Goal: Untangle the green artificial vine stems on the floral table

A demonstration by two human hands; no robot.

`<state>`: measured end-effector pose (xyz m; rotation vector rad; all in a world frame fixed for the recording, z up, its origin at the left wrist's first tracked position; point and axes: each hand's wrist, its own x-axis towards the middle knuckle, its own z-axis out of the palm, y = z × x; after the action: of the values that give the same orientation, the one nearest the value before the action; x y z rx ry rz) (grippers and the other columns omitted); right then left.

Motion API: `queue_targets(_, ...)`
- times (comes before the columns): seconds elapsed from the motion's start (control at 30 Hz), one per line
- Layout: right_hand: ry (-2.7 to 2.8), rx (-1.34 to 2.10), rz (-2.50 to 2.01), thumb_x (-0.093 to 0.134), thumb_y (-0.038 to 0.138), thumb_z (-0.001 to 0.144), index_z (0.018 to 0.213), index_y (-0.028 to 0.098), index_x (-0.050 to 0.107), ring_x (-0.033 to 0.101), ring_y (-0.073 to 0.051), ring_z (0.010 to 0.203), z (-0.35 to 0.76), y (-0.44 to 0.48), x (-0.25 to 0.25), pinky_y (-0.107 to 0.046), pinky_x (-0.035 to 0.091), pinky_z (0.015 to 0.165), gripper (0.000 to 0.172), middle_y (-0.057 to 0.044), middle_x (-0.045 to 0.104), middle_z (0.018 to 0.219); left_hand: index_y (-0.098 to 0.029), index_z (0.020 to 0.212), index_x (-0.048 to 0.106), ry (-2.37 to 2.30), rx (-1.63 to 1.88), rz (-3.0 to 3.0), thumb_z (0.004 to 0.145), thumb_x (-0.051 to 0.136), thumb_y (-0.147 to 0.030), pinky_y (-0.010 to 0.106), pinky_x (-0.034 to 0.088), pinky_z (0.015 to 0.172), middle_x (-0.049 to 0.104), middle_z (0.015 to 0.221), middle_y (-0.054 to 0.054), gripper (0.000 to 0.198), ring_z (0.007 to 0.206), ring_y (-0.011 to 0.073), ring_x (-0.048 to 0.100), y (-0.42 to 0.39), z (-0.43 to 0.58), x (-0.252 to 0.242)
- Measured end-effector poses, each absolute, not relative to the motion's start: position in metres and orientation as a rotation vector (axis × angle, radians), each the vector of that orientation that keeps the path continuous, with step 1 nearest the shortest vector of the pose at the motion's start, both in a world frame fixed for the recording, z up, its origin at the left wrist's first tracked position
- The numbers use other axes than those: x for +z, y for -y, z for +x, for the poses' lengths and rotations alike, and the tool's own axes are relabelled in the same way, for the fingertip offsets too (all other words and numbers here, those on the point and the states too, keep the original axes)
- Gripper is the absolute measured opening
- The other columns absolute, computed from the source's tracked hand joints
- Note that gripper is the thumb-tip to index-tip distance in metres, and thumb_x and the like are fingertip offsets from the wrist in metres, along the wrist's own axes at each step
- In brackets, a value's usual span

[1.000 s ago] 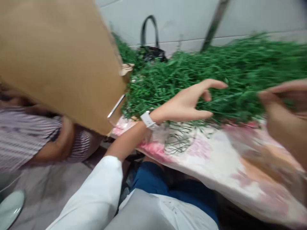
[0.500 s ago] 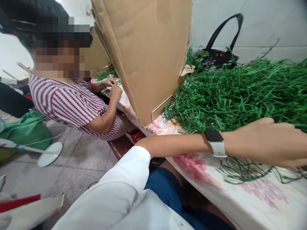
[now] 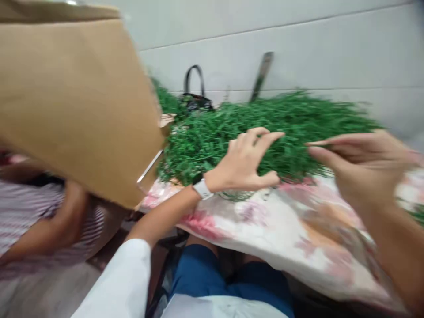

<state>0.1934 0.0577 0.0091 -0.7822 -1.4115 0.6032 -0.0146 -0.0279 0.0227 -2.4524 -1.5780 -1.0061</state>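
A heap of thin green plastic-looking stems (image 3: 298, 115) spreads along the back of the table. Over its front edge reaches my left hand (image 3: 247, 163), with thumb and fingers apart and nothing between them. It wears a watch with a white strap (image 3: 202, 187). My right hand (image 3: 367, 163) is raised to the right of the heap, thumb and forefinger pinched together. What sits in that pinch, if anything, is blurred and too small to name. A few loose stems (image 3: 236, 195) lie on the cloth under my left wrist.
A tall cardboard sheet (image 3: 76, 101) stands at the left, with a metal wire stand (image 3: 149, 169) at its foot. Beyond it, a person in a striped shirt (image 3: 33, 221) is partly hidden. A black bag (image 3: 197, 102) rests by the wall. A floral cloth (image 3: 281, 234) covers the table.
The view has swung to the right. My right hand has come into sight, pinched. My left hand now shows its fingers spread. The other person is now mostly behind the cardboard.
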Motion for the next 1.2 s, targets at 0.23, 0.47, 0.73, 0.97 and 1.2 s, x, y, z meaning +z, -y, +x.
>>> queue_targets(0.23, 1.429, 1.076, -0.631, 0.104, 0.046, 0.054, 0.087, 0.026, 0.051, 0.077, -0.018, 0.074, 0.194, -0.057, 0.006, -0.028, 0.061, 0.069, 0.065, 0.003, 0.075, 0.073, -0.019, 0.116, 0.064, 1.652, -1.696, -2.675, 0.101, 0.064, -0.045, 0.028, 0.042, 0.063, 0.063, 0.071, -0.003, 0.031, 0.062, 0.0131, 0.058, -0.007, 0.019, 0.009)
queue_targets(0.47, 1.517, 1.501, -0.643, 0.107, 0.04, 0.049, 0.086, 0.017, 0.075, 0.063, -0.011, 0.065, 0.209, -0.062, 0.001, -0.025, 0.052, 0.059, 0.054, 0.001, 0.071, 0.073, -0.023, 0.115, 0.052, 1.719, -1.993, -2.546, 0.1, 0.068, -0.046, 0.024, 0.041, 0.057, 0.058, 0.066, -0.007, 0.032, 0.058, 0.01, 0.057, 0.001, 0.018, -0.014)
queue_targets(0.73, 1.417, 1.527, -0.616, 0.103, 0.039, 0.061, 0.084, 0.018, 0.078, 0.066, -0.012, 0.075, 0.213, -0.061, 0.007, -0.025, 0.057, 0.066, 0.04, -0.002, 0.076, 0.087, -0.017, 0.083, 0.064, 1.683, -1.98, -2.62, 0.098, 0.07, -0.051, 0.022, 0.038, 0.053, 0.055, 0.061, -0.004, 0.037, 0.054, 0.0067, 0.046, 0.004, 0.022, -0.006)
queue_targets(0.97, 1.469, 1.456, -0.669, 0.09, 0.027, 0.075, 0.084, 0.019, 0.077, 0.072, -0.014, 0.083, 0.222, -0.067, 0.012, -0.027, 0.058, 0.072, 0.018, -0.003, 0.076, 0.088, -0.016, 0.078, 0.072, 1.659, -2.089, -2.522, 0.095, 0.072, -0.055, 0.023, 0.038, 0.053, 0.055, 0.06, -0.003, 0.042, 0.053, 0.0067, 0.04, 0.004, 0.02, -0.004)
queue_targets(1.2, 1.75, 1.348, -0.655, 0.09, 0.042, 0.081, 0.091, 0.019, 0.083, 0.065, -0.013, 0.077, 0.229, -0.06, 0.02, -0.027, 0.053, 0.068, 0.026, -0.003, 0.075, 0.085, -0.018, 0.079, 0.064, 1.441, -2.124, -2.601, 0.098, 0.071, -0.051, 0.02, 0.03, 0.045, 0.046, 0.058, -0.006, 0.039, 0.048, 0.0045, 0.033, 0.005, 0.023, -0.005)
